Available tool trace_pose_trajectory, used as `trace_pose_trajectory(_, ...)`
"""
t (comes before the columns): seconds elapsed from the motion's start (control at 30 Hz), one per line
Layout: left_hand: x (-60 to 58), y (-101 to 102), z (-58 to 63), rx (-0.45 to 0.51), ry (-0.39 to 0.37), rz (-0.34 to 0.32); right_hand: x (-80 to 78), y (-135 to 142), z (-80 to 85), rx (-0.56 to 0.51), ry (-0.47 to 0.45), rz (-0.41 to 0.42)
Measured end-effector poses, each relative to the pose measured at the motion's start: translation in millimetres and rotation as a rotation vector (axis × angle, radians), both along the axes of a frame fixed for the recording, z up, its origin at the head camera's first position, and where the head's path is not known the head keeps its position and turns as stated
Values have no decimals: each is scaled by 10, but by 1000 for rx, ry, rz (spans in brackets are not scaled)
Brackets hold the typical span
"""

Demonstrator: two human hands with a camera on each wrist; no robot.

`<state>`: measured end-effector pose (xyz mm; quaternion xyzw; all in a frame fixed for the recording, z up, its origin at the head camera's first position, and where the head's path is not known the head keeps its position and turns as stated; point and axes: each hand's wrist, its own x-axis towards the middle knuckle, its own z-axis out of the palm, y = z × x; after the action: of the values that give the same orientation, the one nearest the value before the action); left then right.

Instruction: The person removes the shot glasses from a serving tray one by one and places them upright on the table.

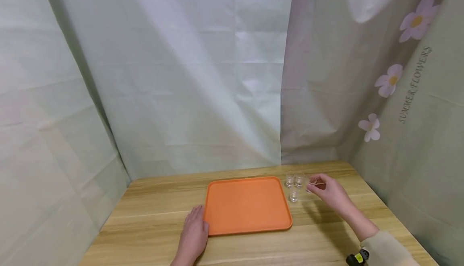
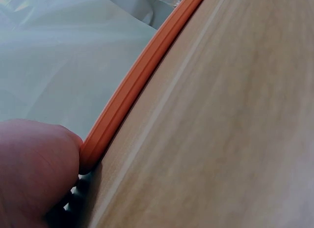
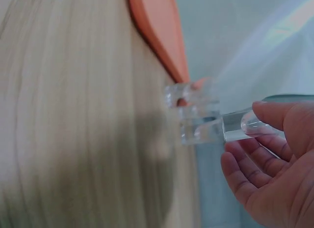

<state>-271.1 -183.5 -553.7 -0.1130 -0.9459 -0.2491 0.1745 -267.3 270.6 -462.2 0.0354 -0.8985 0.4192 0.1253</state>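
An orange tray (image 1: 248, 205) lies flat on the wooden table. My left hand (image 1: 193, 229) rests at its near left corner, fingers stretched forward along the edge; in the left wrist view the thumb (image 2: 41, 164) touches the tray's rim (image 2: 140, 78). To the right of the tray, my right hand (image 1: 331, 193) pinches a small clear shot glass (image 3: 235, 126) between thumb and fingers. Three similar glasses stand close by: two at the back, one of them this glass (image 1: 299, 180), and another glass (image 1: 293, 195) in front of them.
Pale cloth curtains (image 1: 203, 77) hang behind the table and along both sides; the right one has printed flowers (image 1: 388, 81). Bare wood (image 1: 152, 213) extends left of the tray. A dark band (image 1: 357, 258) sits at the right sleeve's cuff.
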Motion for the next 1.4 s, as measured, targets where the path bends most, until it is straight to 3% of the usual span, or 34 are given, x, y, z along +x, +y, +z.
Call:
trace_pose_trajectory(0.43,-17,43,28,13,-10,-5,-123,90,-317,-2,-31,-19)
trace_pose_trajectory(0.93,10,26,17,13,-6,1,-219,16,-458,4,-47,-22)
trace_pose_trajectory(1.4,19,-1,-9,9,45,-1,-235,-18,-477,25,-47,-25)
